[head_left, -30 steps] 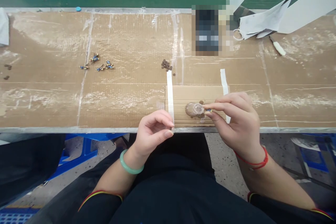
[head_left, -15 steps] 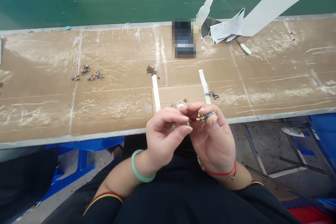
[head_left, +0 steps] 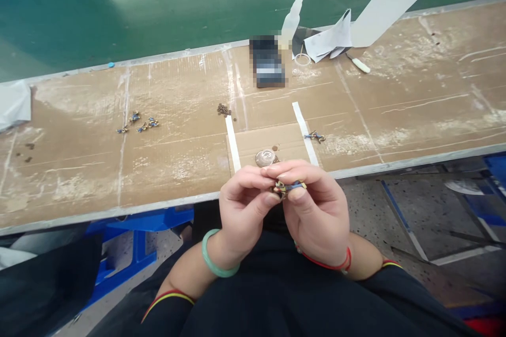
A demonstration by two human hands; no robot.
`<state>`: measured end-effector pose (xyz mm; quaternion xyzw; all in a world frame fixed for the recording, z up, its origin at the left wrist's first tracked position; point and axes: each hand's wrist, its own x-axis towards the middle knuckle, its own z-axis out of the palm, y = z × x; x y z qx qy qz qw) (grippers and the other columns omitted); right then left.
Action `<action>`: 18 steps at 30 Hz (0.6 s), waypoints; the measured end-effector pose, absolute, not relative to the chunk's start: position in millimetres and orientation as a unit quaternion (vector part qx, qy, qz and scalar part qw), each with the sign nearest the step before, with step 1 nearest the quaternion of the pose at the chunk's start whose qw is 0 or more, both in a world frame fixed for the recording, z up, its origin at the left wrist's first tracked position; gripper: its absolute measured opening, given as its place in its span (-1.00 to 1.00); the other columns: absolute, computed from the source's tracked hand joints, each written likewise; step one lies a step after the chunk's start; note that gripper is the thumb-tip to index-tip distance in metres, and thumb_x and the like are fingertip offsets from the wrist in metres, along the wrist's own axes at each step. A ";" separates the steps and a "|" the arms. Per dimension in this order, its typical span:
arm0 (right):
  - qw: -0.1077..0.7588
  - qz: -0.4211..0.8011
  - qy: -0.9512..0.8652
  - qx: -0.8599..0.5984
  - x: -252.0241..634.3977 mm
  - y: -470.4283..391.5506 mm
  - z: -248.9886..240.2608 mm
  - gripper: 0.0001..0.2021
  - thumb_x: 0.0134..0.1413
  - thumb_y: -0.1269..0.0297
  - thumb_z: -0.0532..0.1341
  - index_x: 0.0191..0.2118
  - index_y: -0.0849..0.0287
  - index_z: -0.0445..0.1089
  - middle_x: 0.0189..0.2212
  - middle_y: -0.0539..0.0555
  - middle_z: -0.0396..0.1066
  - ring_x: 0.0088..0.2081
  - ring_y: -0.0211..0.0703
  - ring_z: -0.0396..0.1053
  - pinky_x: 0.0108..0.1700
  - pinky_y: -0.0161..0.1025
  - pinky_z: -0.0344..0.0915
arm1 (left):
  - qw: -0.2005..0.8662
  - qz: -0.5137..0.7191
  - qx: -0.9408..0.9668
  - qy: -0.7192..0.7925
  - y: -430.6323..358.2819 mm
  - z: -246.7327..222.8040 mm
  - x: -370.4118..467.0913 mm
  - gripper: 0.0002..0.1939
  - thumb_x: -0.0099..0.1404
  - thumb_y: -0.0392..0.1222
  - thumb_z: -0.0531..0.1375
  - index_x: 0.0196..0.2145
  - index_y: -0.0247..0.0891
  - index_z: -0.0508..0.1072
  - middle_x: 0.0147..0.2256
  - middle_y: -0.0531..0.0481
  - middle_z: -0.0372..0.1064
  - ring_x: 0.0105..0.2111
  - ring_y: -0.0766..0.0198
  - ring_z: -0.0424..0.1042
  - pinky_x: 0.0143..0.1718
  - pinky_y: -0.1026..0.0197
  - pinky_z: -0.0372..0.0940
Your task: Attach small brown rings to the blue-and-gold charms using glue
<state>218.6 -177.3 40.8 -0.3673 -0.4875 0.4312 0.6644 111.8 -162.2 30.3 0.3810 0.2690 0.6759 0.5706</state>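
Note:
A small blue-and-yellow figurine point(head_left: 293, 186) is held in front of my body, just off the table's near edge. My right hand point(head_left: 318, 208) pinches it between thumb and fingers. At its left end, the thumb and fingertips of my left hand point(head_left: 245, 208) close on it, and they partly cover that end. Whether some smaller piece is also between the left fingertips, I cannot tell. Just beyond my fingers, a small round clear dish point(head_left: 265, 157) sits on a cardboard sheet point(head_left: 253, 139). Another similar figurine point(head_left: 315, 137) lies by the right white tape strip point(head_left: 302, 118).
Several similar figurines point(head_left: 142, 125) lie on the left of the cardboard-covered table point(head_left: 185, 152). A pile of small brown rings point(head_left: 223, 110) is near the left tape strip point(head_left: 233, 142). Farther back are a blurred dark box point(head_left: 269, 63), a white nozzle bottle point(head_left: 292, 21) and a white-handled tool point(head_left: 359, 64).
My right hand has brought the figurine left, and my left fingertips have closed in on its end. The view has tilted and shifted a little.

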 end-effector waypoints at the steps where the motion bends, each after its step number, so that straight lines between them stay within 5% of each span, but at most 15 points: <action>1: 0.665 0.431 -0.488 -0.365 218.8 -177.0 40.5 -0.92 0.49 0.14 0.38 -0.03 -0.11 0.66 -0.07 0.02 0.73 -0.05 -0.07 0.71 0.03 -0.06 0.71 | 0.573 0.676 0.377 0.270 -162.6 30.3 112.0 -0.84 0.32 -0.05 0.60 -0.26 -0.04 0.73 -0.29 0.11 0.62 -0.31 0.37 0.62 -0.24 0.32 0.55; 11: 0.673 0.409 -0.495 -0.367 218.6 -176.5 39.8 -0.91 0.47 0.14 0.39 -0.05 -0.08 0.67 -0.09 0.05 0.73 -0.06 -0.03 0.72 0.03 -0.01 0.72 | 0.577 0.663 0.377 0.293 -165.8 29.9 112.3 -0.76 0.31 0.03 0.59 -0.32 -0.08 0.69 -0.29 0.08 0.61 -0.26 0.32 0.63 -0.20 0.26 0.56; 18: 0.694 0.368 -0.490 -0.377 212.3 -175.1 38.9 -0.90 0.49 0.13 0.37 -0.06 -0.06 0.65 -0.12 0.07 0.71 -0.09 -0.03 0.71 0.00 0.01 0.72 | 0.564 0.680 0.360 0.299 -173.5 29.3 118.3 -0.89 0.35 -0.03 0.57 -0.21 0.05 0.76 -0.24 0.09 0.64 -0.20 0.32 0.66 -0.10 0.25 0.59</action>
